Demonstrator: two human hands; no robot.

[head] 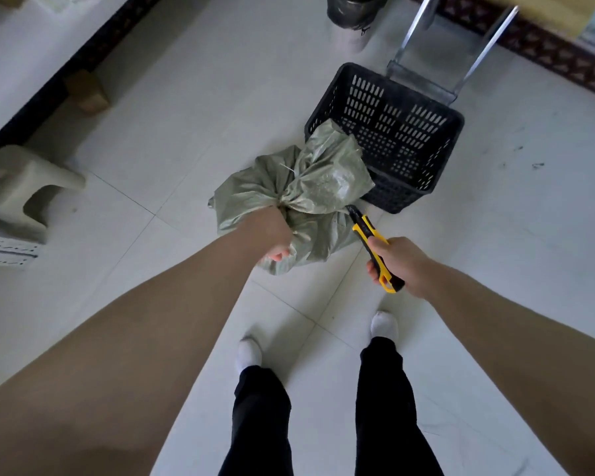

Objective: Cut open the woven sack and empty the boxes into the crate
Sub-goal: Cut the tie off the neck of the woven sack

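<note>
A grey-green woven sack [310,187], tied shut with a white string, sits on the tiled floor against the near-left corner of a black slotted plastic crate [389,132]. My left hand [272,235] grips the bunched neck of the sack. My right hand [399,262] holds a yellow and black utility knife [371,242], whose tip points at the sack's right side, close to it. The crate looks empty inside. The boxes are hidden within the sack.
A metal hand-trolley frame [437,63] stands behind the crate. Another person's shoe [351,18] is at the top. A pale plastic stool [18,187] and a small cardboard box [86,91] lie at the left. My own feet [385,324] stand just below the sack.
</note>
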